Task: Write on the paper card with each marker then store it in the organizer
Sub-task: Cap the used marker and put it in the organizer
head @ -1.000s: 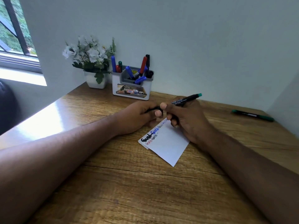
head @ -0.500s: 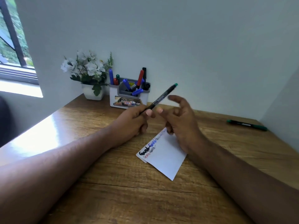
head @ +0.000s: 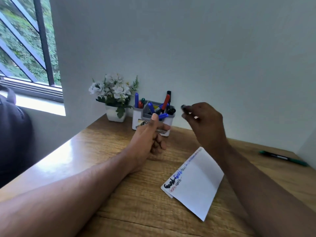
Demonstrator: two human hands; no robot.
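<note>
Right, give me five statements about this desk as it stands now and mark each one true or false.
1. A green marker lies on the desk, right of the paper card. True.
2. The paper card is blank. False: it has black, blue and red writing along its upper-left edge.
3. The organizer stands beside a flower pot. True.
4. The right hand rests flat on the card. False: it is raised near the organizer, fingers pinching something dark.
5. The organizer holds no markers. False: blue, red and black ones stand in it.

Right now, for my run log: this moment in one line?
right hand: beside organizer, pinching blurred dark marker | left hand: curled, thumb up | paper card: on desk | green marker: loose
</note>
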